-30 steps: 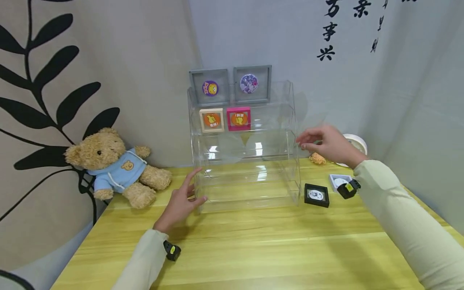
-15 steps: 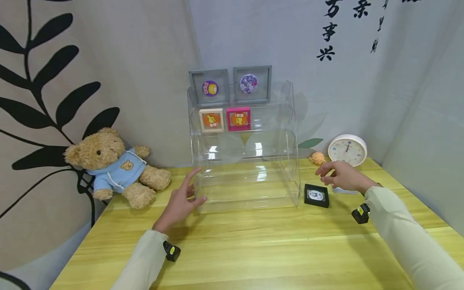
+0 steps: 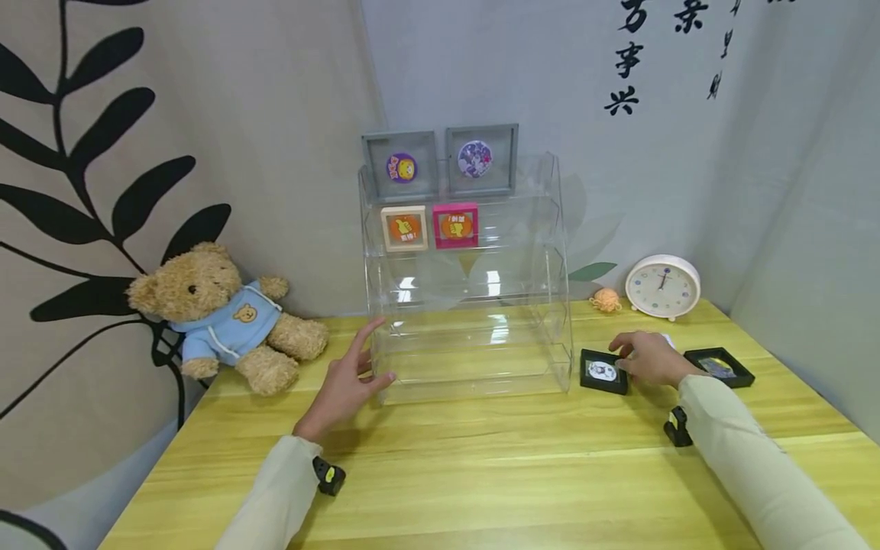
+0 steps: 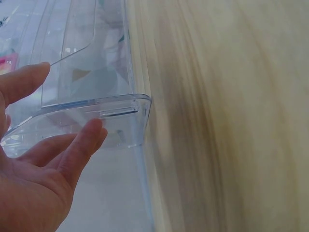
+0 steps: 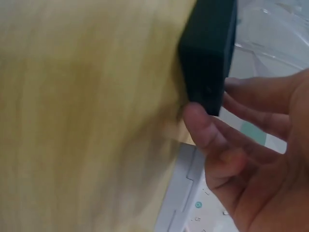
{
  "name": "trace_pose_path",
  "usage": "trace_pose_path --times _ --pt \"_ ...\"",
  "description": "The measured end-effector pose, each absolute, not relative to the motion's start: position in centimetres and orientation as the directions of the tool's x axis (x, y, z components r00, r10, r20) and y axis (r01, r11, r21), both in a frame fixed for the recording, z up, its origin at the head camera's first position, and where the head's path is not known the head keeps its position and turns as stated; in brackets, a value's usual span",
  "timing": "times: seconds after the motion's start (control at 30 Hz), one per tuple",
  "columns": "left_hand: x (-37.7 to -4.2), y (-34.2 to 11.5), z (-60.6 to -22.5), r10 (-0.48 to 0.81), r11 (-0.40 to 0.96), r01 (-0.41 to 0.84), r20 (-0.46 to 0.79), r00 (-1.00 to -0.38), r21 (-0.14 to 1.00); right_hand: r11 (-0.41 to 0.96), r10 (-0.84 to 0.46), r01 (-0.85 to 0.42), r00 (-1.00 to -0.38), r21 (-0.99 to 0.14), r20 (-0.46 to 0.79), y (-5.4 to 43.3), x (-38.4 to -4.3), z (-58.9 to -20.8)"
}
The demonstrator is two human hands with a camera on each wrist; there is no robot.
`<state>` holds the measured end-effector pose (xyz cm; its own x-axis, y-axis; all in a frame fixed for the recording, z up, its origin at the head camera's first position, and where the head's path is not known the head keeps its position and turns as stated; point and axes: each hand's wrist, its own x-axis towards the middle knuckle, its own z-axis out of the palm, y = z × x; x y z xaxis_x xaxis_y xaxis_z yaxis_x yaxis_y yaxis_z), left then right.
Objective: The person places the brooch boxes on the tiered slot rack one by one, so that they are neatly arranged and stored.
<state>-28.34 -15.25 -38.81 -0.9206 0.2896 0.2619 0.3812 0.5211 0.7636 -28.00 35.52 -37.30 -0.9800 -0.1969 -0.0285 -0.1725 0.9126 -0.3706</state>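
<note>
My right hand has its thumb and fingertips on the right end of a black square display frame with a round white badge inside. In the right wrist view the thumb lies on one face of the black frame and a fingertip on the other, pinching its corner. A clear acrylic tiered display rack stands left of it. My left hand is at the rack's lower left side, fingers spread and loosely extended; in the left wrist view they lie around its clear side panel.
Two grey frames stand on the top tier, with cream and pink frames below. Behind the right hand are a white clock, an orange yarn ball and another black frame. A teddy bear leans at left.
My right hand has moved down from beside the rack to the black frame and now pinches its edge, uncovering the clock and another black frame. My left hand has stayed put.
</note>
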Motion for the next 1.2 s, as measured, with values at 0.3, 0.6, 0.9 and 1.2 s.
trace_pose_path --times 0.3,0.6,0.9,1.2 --pt "-28.3 -14.9 -38.5 0.29 0.517 0.37 0.249 -0.924 0.772 0.95 -0.178 -0.187 -0.982 -0.251 0.058 35.2 -28.3 -38.0" --pt "-28.3 -15.0 -38.7 0.291 0.526 0.367 0.244 -0.925 0.767 0.92 -0.114 -0.139 -0.989 -0.366 0.089 34.7 -28.1 -37.7" --pt "-28.1 -15.0 -38.6 0.273 0.529 0.36 0.248 -0.93 0.769 0.743 -0.125 -0.045 -0.99 -0.668 -0.071 34.5 -27.7 -36.5" --pt "-28.1 -15.1 -38.6 0.28 0.529 0.366 0.249 -0.927 0.766 0.516 -0.21 -0.092 -0.978 -0.852 -0.021 35.6 -27.1 -36.1"
